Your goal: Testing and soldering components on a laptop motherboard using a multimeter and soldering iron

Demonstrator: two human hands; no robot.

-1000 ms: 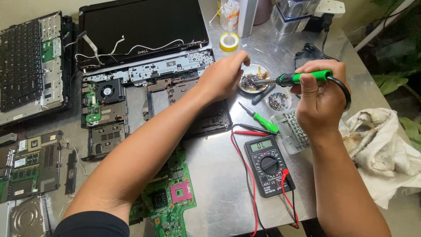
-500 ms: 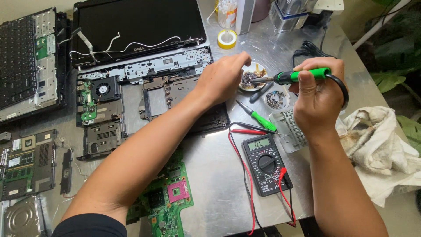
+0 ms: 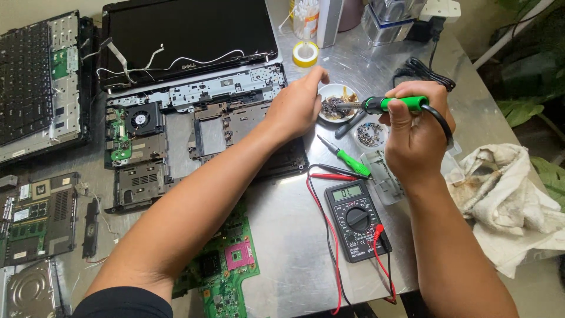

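Note:
My right hand (image 3: pixel 415 126) grips a soldering iron with a green handle (image 3: pixel 395 104), held level with its metal tip pointing left into a small white dish (image 3: pixel 335 101) of brownish wire wool. My left hand (image 3: pixel 297 106) rests against the left rim of that dish, fingers curled, steadying it. Both hands are over a metal table (image 3: pixel 294 235), just right of an opened laptop base (image 3: pixel 206 126) with its fan and boards bared.
A black multimeter (image 3: pixel 357 221) with red and black leads lies near the front edge. A green screwdriver (image 3: pixel 347 158), a dish of screws (image 3: pixel 371 134), yellow tape roll (image 3: pixel 305 54), a green circuit board (image 3: pixel 226 265), a keyboard (image 3: pixel 35 82) and a dirty cloth (image 3: pixel 506 200) surround the hands.
The iron's tip has moved left from beside the dish into the wire wool. My left hand stays at the dish rim.

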